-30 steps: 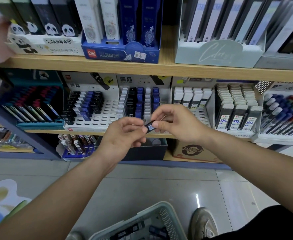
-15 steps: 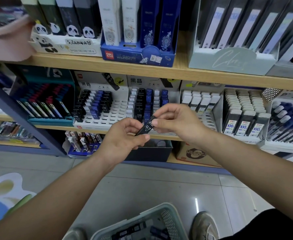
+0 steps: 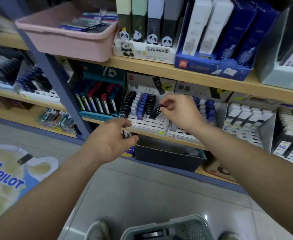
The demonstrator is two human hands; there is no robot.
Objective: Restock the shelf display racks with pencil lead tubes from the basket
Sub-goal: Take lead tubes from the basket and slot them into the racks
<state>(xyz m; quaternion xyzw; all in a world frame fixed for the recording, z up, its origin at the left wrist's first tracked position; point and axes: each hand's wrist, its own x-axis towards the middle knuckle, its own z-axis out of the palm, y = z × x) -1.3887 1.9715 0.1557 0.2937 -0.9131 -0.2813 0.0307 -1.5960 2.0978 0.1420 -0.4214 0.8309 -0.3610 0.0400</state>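
Slanting down-left, lead tube (image 3: 155, 113) pinched at top by right hand (image 3: 180, 113); left hand (image 3: 110, 142) loosely spread.

Right hand (image 3: 180, 112) pinches black tube (image 3: 156, 112) (marked HB) above rack (image 3: 153, 123).

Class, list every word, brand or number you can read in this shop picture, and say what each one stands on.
"PILOT": floor sticker.
"HB 0.7": black lead tube pinched in the right hand.
"黑晶" and "HB": the rack's header card.
"deli": blue display box.
"100": white boxes at far right.
Panda box label: too blurred to read.
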